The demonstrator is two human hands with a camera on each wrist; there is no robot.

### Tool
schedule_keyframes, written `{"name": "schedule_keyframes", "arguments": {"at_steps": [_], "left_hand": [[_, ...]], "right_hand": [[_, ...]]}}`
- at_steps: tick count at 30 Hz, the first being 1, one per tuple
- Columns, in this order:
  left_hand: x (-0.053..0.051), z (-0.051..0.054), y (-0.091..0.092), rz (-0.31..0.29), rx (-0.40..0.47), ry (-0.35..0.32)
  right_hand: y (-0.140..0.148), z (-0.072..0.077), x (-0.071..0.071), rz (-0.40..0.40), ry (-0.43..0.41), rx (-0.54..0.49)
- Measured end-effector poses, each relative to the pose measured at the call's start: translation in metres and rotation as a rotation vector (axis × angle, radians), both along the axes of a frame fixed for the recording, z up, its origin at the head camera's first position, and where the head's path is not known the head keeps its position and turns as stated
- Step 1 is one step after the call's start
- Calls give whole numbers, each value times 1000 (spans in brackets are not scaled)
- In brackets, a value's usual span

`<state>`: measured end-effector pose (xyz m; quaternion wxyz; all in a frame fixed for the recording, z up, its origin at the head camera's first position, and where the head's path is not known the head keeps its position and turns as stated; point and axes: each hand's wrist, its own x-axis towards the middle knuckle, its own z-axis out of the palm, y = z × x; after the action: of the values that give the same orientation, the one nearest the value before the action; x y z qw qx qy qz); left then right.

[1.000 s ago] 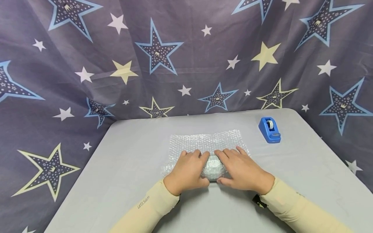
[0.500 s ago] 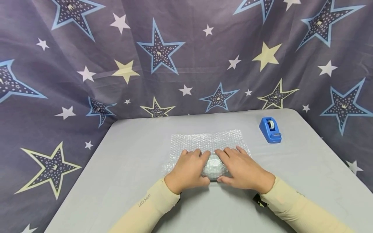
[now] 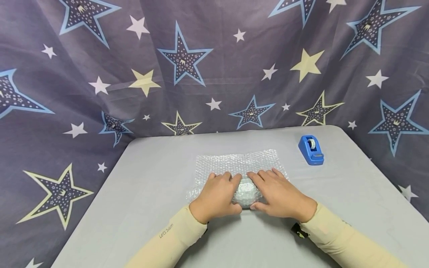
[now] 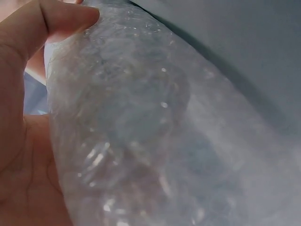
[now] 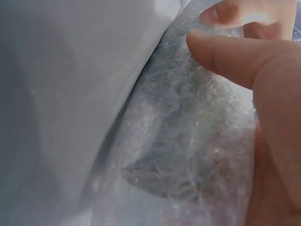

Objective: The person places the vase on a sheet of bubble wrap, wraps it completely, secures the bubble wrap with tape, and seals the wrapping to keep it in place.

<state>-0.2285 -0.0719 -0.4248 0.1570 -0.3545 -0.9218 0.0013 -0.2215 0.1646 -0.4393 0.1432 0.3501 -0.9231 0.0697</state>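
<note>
At the far left, a dark curtain [image 3: 30, 149] printed with stars is hanging and running behind the whole width of the table [image 3: 134, 186]. My left sleeve [image 3: 171, 234], cream with small lettering on it, is reaching in from the near edge. My left hand [image 3: 216, 195] is gripping the left part of a bubble-wrap roll [image 3: 246, 191], the fingers going over its top and the thumb pressing on its near side. Just beyond my hands, a flat sheet of bubble wrap [image 3: 234, 162] is lying on the table and meeting the roll. The roll itself is resting crosswise on the table in front of me, its bare middle showing between my two hands; what it is holding inside, I cannot tell. My right hand [image 3: 279, 195] is gripping the right part in the same way, thumb on the near side. Farther back on the right, a blue tape dispenser [image 3: 308, 153] is standing well apart from the roll. My right sleeve [image 3: 338, 230] is coming in from the lower right.
</note>
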Motion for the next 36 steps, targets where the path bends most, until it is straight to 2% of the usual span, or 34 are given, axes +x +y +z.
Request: {"name": "schedule_keyframes", "arguments": {"at_steps": [6,11,25,36], "left_hand": [[-2,0,-1,-5,7,-10],[-2,-1,-1,-10,15,-10],[-3,-3,-2,-8,89,-24],[-5,-3,-3,0,89,-74]], "right_hand": [[1,0,-1,7,-37,-36],[2,0,-2,31,-34,-64],[2,3,-3,22,-29,-52],[3,2,-6,9,-26,-59]]}}
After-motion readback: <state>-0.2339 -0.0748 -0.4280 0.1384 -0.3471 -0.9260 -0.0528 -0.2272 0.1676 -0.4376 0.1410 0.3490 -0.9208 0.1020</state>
